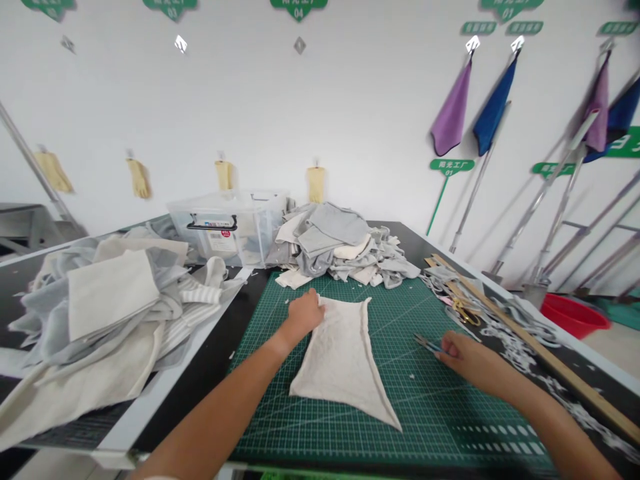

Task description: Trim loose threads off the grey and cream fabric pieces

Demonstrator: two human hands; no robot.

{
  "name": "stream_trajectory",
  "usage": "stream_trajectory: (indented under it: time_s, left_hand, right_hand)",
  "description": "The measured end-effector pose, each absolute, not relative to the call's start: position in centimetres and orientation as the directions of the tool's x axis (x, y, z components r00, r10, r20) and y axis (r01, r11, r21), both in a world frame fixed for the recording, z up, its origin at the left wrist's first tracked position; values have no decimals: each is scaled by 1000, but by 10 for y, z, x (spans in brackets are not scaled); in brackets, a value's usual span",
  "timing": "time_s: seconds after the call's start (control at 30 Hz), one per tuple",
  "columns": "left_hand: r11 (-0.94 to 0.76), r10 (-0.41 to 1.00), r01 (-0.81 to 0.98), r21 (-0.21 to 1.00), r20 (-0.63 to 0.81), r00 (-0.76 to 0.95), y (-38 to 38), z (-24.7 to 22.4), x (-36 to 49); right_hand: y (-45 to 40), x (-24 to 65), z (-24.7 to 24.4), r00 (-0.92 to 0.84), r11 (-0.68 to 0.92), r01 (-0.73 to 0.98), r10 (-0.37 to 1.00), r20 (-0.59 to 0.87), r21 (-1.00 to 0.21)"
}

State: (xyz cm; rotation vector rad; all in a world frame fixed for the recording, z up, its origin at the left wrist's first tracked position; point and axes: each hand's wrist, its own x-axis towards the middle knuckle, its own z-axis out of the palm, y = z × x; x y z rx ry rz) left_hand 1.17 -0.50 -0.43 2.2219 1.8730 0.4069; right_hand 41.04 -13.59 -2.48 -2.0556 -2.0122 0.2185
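Observation:
A cream piece of cloth (343, 360) lies spread on the green cutting mat (435, 407), its edges curled. My left hand (306, 312) pinches the cloth's upper left corner. Right of the cloth, my right hand (456, 353) holds small scissors or snips (426, 343) just above the mat, their tips pointing left and apart from the cloth. The handle end is hidden in my fingers.
Grey and cream fabric is heaped at the left (115, 293) and behind the mat (335, 240). A clear plastic bin (225, 227) stands between the heaps. On the right lie a wooden strip (540, 350), gold-handled scissors (465, 312) and scraps. A red basin (573, 315) stands beyond the table.

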Motion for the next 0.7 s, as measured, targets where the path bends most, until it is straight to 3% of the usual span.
stream_trajectory:
  time_s: [0.1, 0.2, 0.27, 0.37, 0.47, 0.57, 0.7]
  left_hand:
    - [-150, 987, 917, 371, 108, 118, 0, -11, 9]
    - [-157, 983, 895, 418, 152, 102, 3, -16, 4]
    - [-159, 980, 884, 439, 181, 87, 3, -19, 1]
    - [-155, 975, 863, 481, 214, 56, 4, -21, 1]
    - [-161, 971, 835, 526, 235, 39, 5, -21, 2]
    - [-182, 968, 812, 555, 245, 50, 6, -20, 3]
    - [-191, 976, 791, 581, 199, 90, 5, -17, 2]
  right_hand:
    - [-133, 405, -19, 47, -44, 968, 999, 5, -246]
    - [-127, 395, -7, 61, -91, 954, 992, -111, -287]
    - [-123, 383, 7, 69, -151, 913, 973, -221, -379]
    - [-114, 350, 36, -45, -171, 751, 950, -308, -638]
    - [-90, 298, 57, -227, -91, 501, 946, -232, -861]
    - [-48, 238, 56, -181, -30, 445, 976, -123, -895]
    - [6, 182, 31, -51, 63, 497, 998, 43, -866]
